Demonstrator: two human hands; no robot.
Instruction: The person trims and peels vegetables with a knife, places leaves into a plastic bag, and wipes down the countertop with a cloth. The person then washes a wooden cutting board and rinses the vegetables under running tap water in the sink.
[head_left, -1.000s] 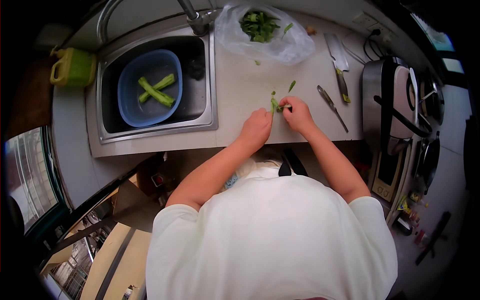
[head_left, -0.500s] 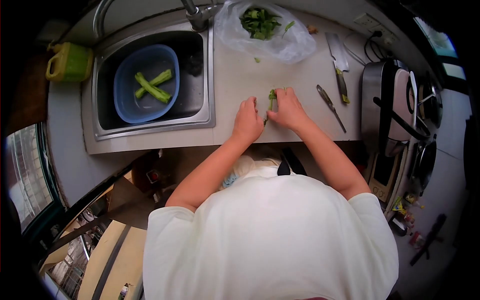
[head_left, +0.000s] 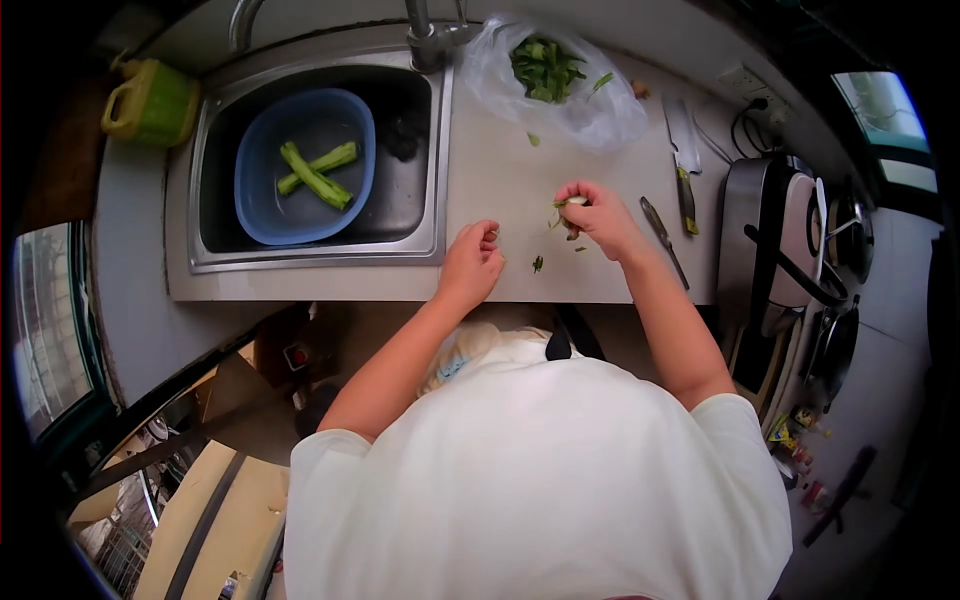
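My right hand [head_left: 605, 222] is just above the counter [head_left: 500, 175], its fingers closed around a small bunch of green vegetable scraps [head_left: 563, 213], with thin strands poking out. To its left, my left hand [head_left: 470, 268] hovers near the counter's front edge with curled fingers; whether anything small is in them is hidden. Between the two hands lies a dark green scrap [head_left: 538, 264]. In the sink, a blue basin [head_left: 247, 170] holds peeled green stalks [head_left: 318, 178], lying crossed. At the back, a clear plastic bag [head_left: 605, 118] has green peelings [head_left: 545, 70] on it.
A cleaver [head_left: 684, 150] and a slim peeler or knife [head_left: 662, 238] lie right of my right hand. Beyond them stands a rice cooker [head_left: 750, 220]. The steel sink [head_left: 438, 200] with its faucet [head_left: 425, 45] is on the left, beside a yellow-green jug [head_left: 155, 105].
My hands have moved apart, the left one toward the sink. My right hand has gathered up green scraps that lay between both hands, leaving a few bits on the counter. The view has shifted slightly.
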